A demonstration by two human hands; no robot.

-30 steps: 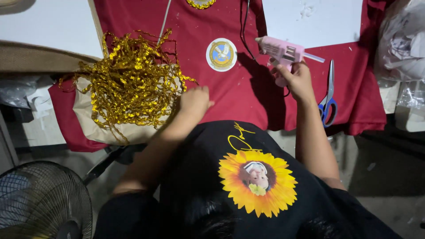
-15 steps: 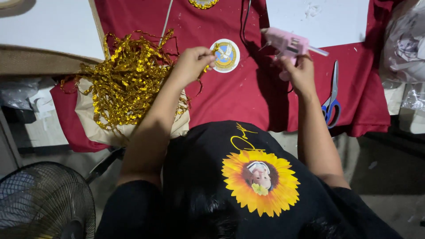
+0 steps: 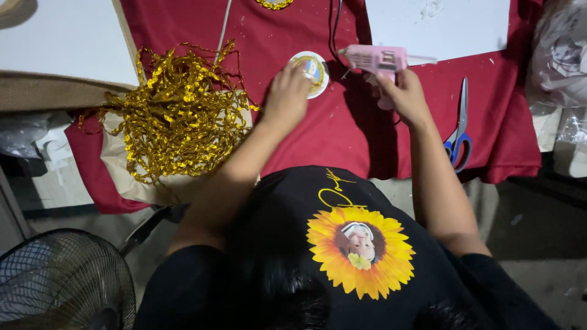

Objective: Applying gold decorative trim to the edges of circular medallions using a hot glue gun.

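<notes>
My left hand (image 3: pixel 286 98) rests on the round badge (image 3: pixel 312 72), a small white disc with a gold edge that lies flat on the red cloth (image 3: pixel 318 140). My fingers are curled down over the badge's near side, pressing rather than gripping; I can't tell whether any fingertip has got under the rim. Just to the right of the badge, my right hand (image 3: pixel 403 98) is wrapped firmly around the grip of the pink glue gun (image 3: pixel 376 59), its body lying crosswise above my knuckles. Which end is the nozzle I can't make out, and it isn't touching the badge.

I judge the work to be in its early part. The badge's edge shows no gold trim of its own yet, and I see no glue on it. The tangle of gold ribbon (image 3: pixel 177 113) sits well to the left of the badge on brown paper, uncut as far as I can see. The scissors (image 3: pixel 458 131) lie far to the right of the badge, beyond my right hand, untouched. Gluing and trimming look to be left.
</notes>
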